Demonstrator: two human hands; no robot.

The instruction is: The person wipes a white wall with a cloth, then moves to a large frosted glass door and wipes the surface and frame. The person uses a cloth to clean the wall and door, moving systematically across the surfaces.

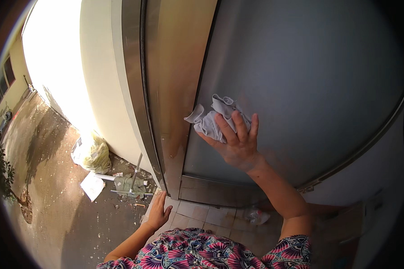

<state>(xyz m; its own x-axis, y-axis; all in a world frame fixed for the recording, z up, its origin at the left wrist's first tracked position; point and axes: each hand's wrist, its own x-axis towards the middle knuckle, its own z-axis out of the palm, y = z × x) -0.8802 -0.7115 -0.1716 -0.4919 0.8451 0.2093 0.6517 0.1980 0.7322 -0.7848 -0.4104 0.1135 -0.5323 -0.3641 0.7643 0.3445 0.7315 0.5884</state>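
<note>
My right hand point(237, 141) is closed around a crumpled light grey cloth point(219, 117), its fingers spread over the folds. Cloth and hand are against the frosted glass panel point(289, 84) of a metal-framed door, close to the frame's brown metal upright point(178, 84). My left hand point(160, 212) is low on the left, near the foot of the door frame. Its fingers are extended, the thumb stands apart, and nothing is held in it. Whether its fingertips touch the frame I cannot tell.
Outside at left, a filled plastic bag point(92, 153) stands by the pale wall point(107, 84). A white sheet point(92, 186), poles with green material point(129, 185) and scattered litter lie on the ground. A clear plastic bottle point(257, 216) lies on the tiled floor point(195, 215).
</note>
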